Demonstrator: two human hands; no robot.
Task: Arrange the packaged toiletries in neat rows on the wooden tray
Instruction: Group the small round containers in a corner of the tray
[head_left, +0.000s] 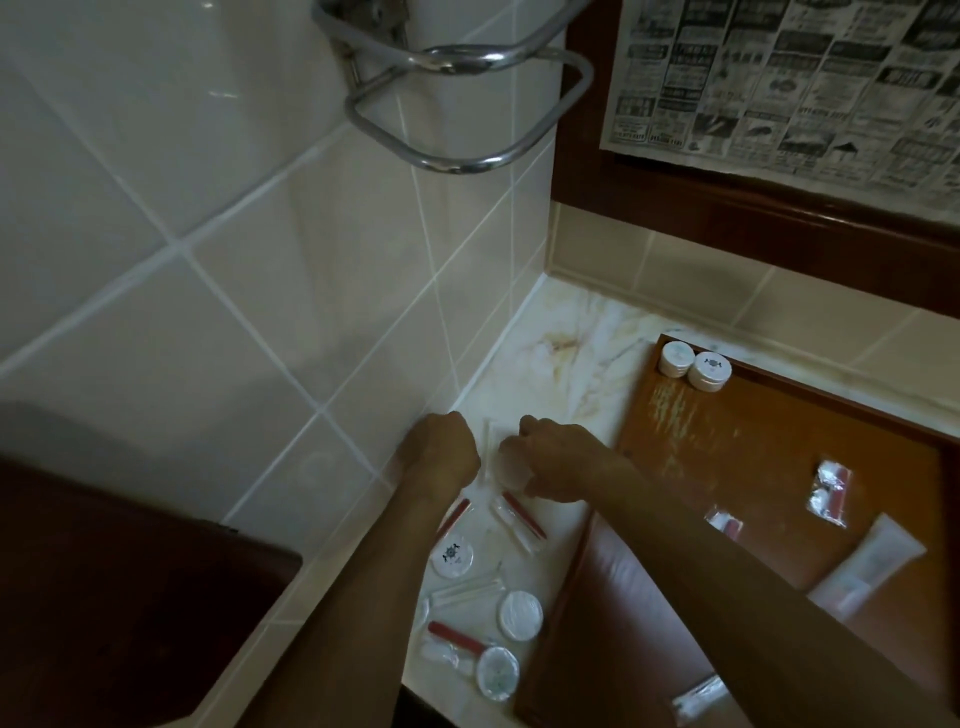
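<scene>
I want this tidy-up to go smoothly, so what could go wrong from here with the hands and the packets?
1. Both hands, left hand and right hand, work one clear packet by the wall; the slippery film may slip.
2. Loose round packets lie near the counter's front edge, where a forearm could sweep them off.
3. The right forearm crosses the wooden tray and might nudge the red sachet.

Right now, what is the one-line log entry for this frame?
stage: gathering | both hands: on clear packet, marble counter | wooden tray: two stacked round soaps, few sachets | rows: not formed
</scene>
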